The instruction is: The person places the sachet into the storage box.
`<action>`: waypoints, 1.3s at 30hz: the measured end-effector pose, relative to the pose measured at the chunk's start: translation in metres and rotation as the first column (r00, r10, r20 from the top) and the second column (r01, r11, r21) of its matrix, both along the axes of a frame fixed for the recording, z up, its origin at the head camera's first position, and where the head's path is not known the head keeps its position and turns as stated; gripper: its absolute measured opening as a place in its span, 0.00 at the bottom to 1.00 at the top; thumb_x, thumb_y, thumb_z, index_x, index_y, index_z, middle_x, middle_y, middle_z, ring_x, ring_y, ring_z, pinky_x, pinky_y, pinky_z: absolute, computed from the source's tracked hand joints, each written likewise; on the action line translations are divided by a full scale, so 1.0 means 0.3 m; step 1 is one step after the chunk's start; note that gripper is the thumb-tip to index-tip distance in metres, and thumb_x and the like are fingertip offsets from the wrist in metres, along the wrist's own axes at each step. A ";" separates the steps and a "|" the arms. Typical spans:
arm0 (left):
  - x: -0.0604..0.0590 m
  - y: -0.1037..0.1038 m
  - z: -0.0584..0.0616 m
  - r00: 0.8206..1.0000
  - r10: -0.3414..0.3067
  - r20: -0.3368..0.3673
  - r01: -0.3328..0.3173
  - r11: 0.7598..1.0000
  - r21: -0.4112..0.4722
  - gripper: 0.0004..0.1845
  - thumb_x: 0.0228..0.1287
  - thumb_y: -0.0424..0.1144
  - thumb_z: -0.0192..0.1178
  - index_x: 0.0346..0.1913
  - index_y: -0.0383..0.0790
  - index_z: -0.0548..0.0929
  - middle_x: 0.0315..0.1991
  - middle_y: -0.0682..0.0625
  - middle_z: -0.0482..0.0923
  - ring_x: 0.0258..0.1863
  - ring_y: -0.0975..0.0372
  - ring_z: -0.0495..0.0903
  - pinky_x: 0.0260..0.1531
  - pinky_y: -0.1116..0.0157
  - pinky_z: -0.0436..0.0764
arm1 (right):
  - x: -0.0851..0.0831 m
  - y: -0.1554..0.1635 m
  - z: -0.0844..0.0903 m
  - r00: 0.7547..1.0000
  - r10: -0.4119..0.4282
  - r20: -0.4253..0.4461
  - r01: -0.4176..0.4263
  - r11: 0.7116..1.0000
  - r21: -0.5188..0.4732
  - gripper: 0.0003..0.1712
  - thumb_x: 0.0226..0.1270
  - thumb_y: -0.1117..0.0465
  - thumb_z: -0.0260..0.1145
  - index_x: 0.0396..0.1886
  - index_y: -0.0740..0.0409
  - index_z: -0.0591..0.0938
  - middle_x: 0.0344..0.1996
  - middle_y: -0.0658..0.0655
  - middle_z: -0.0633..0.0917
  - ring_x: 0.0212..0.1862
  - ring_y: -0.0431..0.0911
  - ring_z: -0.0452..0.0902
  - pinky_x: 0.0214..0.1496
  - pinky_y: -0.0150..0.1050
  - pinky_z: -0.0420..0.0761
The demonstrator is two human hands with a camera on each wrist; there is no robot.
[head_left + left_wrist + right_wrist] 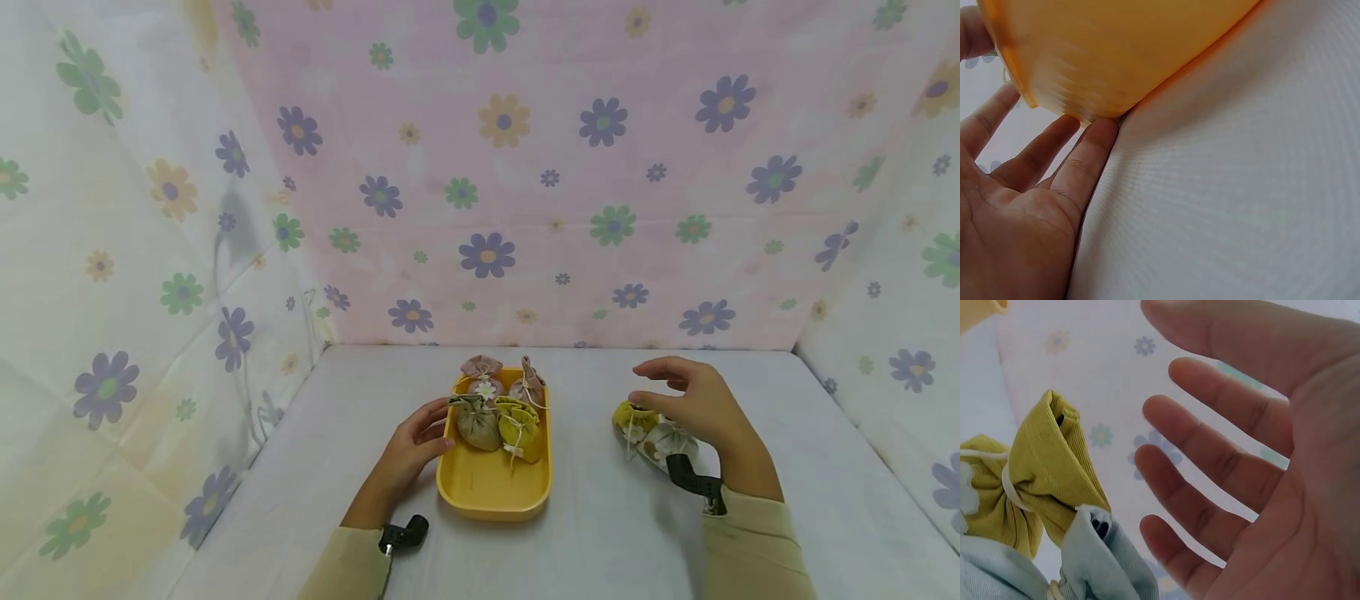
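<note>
- Now touching yellow plastic tray point(491, 487) with spread left hand point(412, 442).
- Just right of that hand, inside: four drawstring pouches point(477, 427).
- Near spread right hand point(705, 400), untouched: mustard drawstring pouch point(1047, 478), pale-grey drawstring pouch point(1100, 556).

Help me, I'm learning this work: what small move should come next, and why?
Perhaps pinch the yellow pouch outside the tray with the right hand: it is open, empty and near that pouch, while the left hand touches the tray, where four pouches leave bare floor.
</note>
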State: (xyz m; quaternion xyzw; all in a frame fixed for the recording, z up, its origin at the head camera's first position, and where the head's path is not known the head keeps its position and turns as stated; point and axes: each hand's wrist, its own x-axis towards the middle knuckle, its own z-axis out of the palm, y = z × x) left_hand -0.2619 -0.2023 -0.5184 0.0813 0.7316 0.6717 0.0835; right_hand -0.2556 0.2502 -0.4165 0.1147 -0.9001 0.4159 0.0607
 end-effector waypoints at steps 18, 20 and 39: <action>0.001 0.000 0.006 1.000 -0.005 0.007 0.005 1.000 0.003 0.35 0.62 0.35 0.70 0.71 0.59 0.74 0.72 0.53 0.72 0.72 0.52 0.73 0.68 0.56 0.78 | -0.020 0.046 -0.058 0.980 0.085 0.179 -0.093 0.995 0.034 0.35 0.59 0.48 0.79 0.65 0.53 0.82 0.64 0.63 0.82 0.64 0.61 0.77 0.64 0.59 0.80; 0.000 -0.001 0.004 1.000 -0.007 0.007 0.007 1.000 0.002 0.35 0.63 0.35 0.69 0.71 0.59 0.74 0.72 0.53 0.72 0.72 0.53 0.73 0.68 0.57 0.78 | -0.026 0.044 -0.064 0.979 0.078 0.188 -0.088 0.995 0.045 0.35 0.59 0.50 0.80 0.65 0.53 0.82 0.63 0.63 0.83 0.61 0.59 0.79 0.60 0.53 0.83; -0.001 -0.001 0.000 1.000 -0.004 0.005 0.004 1.000 0.007 0.36 0.62 0.34 0.70 0.72 0.57 0.73 0.73 0.51 0.72 0.73 0.52 0.73 0.67 0.57 0.78 | -0.032 0.016 -0.057 0.973 -0.061 0.222 0.039 0.994 0.099 0.21 0.65 0.49 0.75 0.54 0.52 0.88 0.50 0.59 0.89 0.48 0.50 0.84 0.43 0.41 0.85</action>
